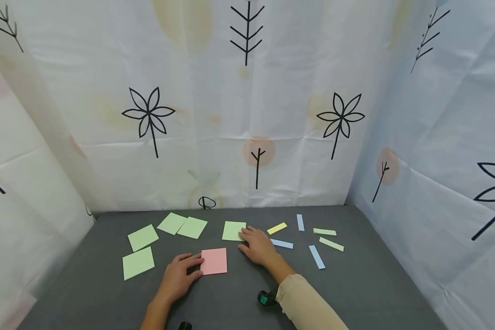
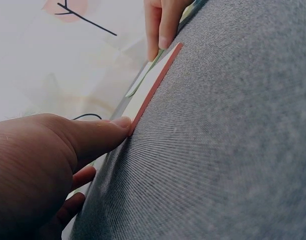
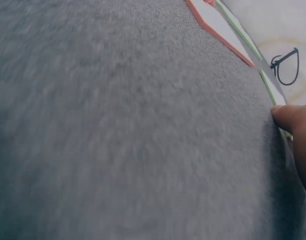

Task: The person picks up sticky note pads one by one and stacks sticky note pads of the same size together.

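A pink square of paper (image 1: 213, 261), like a sticky note, lies flat on the dark grey table (image 1: 247, 302). At its left edge is my left hand (image 1: 178, 277), with fingertips and thumb touching it; the left wrist view has the thumb (image 2: 105, 132) against its corner. Farther back, a pale green square (image 1: 232, 231) lies just beyond the pink one. My right hand (image 1: 257, 246) rests its fingertips on the green square's right edge, and in the right wrist view the thumb (image 3: 289, 116) touches that edge.
Several green squares (image 1: 143, 238) are spread at the left, two overlapping. To the right lie narrow paper strips: a yellow strip (image 1: 277, 228), blue strips (image 1: 316, 257) and green strips (image 1: 332, 244). A patterned white cloth (image 1: 214, 151) stands behind and on both sides.
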A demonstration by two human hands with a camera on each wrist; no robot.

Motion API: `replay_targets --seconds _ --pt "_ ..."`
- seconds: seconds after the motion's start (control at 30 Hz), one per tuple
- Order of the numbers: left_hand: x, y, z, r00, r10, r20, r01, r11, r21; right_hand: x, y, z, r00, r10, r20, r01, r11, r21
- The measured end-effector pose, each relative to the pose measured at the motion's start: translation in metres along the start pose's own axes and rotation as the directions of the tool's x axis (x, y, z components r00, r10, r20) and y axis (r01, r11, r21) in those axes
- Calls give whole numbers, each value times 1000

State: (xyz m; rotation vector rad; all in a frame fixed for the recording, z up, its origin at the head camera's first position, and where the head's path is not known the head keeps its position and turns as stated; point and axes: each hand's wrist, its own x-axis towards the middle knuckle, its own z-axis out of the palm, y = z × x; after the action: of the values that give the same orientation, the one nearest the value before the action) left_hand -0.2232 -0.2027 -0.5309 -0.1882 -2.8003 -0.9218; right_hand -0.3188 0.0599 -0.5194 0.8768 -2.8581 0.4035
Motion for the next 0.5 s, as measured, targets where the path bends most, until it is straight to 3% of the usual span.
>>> replay_targets --seconds 0.27,0.5 --pt "1 -1 1 1000 3 2 -3 1000 5 -18 8 -11 1000 -28 7 28 999 -21" --pt "1 -3 1 1000 3 5 -3 1000 1 -36 13 -18 994 -107 -19 106 994 -24"
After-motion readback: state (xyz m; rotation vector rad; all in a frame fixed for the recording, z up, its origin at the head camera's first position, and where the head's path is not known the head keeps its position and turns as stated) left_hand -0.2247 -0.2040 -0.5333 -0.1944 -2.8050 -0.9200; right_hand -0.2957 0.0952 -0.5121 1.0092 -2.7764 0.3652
